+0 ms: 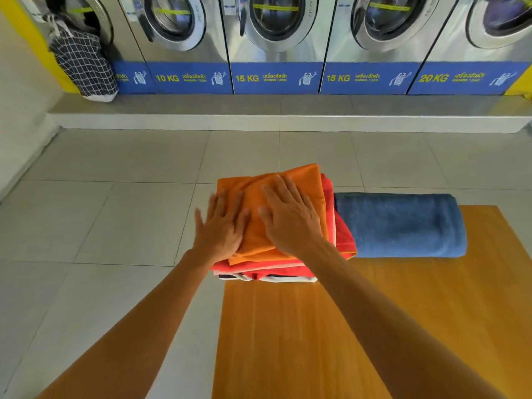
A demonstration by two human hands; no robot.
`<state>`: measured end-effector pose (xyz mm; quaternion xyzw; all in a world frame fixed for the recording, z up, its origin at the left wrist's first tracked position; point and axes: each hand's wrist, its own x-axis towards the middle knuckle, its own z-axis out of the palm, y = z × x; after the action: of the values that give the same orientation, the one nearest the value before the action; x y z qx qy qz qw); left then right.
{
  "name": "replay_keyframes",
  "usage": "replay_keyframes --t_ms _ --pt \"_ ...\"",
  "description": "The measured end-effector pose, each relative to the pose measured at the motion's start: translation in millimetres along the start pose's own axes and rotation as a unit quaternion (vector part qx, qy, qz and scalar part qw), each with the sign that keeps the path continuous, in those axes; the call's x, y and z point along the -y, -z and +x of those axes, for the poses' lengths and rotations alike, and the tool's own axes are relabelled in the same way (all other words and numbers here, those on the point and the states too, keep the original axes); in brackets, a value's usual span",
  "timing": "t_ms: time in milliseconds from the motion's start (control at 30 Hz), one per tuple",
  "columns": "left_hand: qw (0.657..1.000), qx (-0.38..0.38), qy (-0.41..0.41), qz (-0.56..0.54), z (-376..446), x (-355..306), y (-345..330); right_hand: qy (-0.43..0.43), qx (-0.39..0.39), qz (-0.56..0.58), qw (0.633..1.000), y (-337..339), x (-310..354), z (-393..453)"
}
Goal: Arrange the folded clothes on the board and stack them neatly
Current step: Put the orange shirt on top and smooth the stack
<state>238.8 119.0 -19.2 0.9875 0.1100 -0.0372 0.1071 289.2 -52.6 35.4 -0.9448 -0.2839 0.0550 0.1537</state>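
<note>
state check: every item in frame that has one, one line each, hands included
orange garment: folded, top of stack, pressed flat by both hands
clothes stack: piled at the board's far left corner, edges uneven
blue towel: folded, lying on the board right of the stack, untouched
left hand: open, palm down on the orange garment
right hand: open, palm down on the orange garment
checked laundry bag: hanging from the leftmost washer
wooden board: flat, near half bare
</note>
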Motion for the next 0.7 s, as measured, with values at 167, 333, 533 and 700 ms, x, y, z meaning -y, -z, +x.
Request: replay_keyframes --t_ms 167,333,533,700 --pt "0.945 -0.106 0.213 -0.225 5.5 17.0 27.4 -0.033 -0.008 -0.015 0.999 -5.9 -9.5 32.5" --pt "0.923 -0.096 0.181 -0.327 18.9 -1.5 46.2 -0.057 0.017 -0.037 0.998 -29.9 -10.9 34.7" --pt "0.879 -0.065 0.245 -0.404 18.1 26.0 40.1 -0.080 0.001 -0.057 0.995 -33.3 -22.5 38.9" --pt "0.866 -0.113 0.267 -0.407 3.9 24.5 30.2 -0.085 -0.006 -0.053 0.995 -38.0 -19.9 41.0"
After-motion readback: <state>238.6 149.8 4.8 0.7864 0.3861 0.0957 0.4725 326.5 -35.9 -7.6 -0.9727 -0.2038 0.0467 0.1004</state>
